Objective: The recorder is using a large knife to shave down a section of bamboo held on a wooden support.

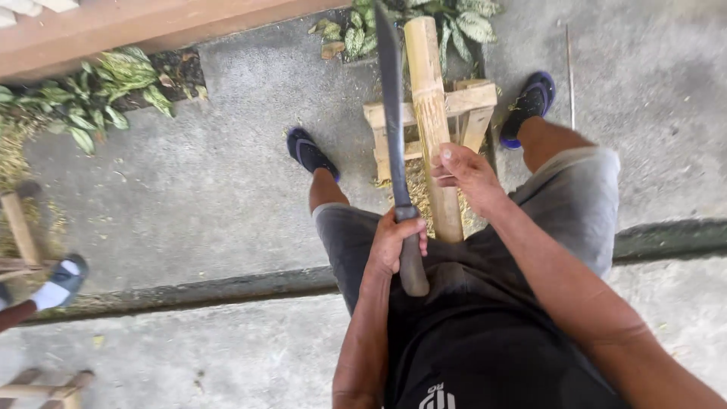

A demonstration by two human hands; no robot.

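My left hand (395, 241) is closed round the dark handle of a long machete (392, 106), whose blade points away from me, up past the bamboo. My right hand (466, 173) grips a thick yellow bamboo pole (432, 113) near its lower part. The pole leans over a small wooden stand (473, 102) set between my feet in blue sandals. The blade lies just left of the pole, close alongside it. Shavings lie on the ground under the stand.
Concrete ground with a dark groove (189, 291) runs across. Leafy plants (98, 95) grow at the left and top. Another person's foot in a sandal and white sock (62, 282) is at the left edge, by wooden pieces (19, 227).
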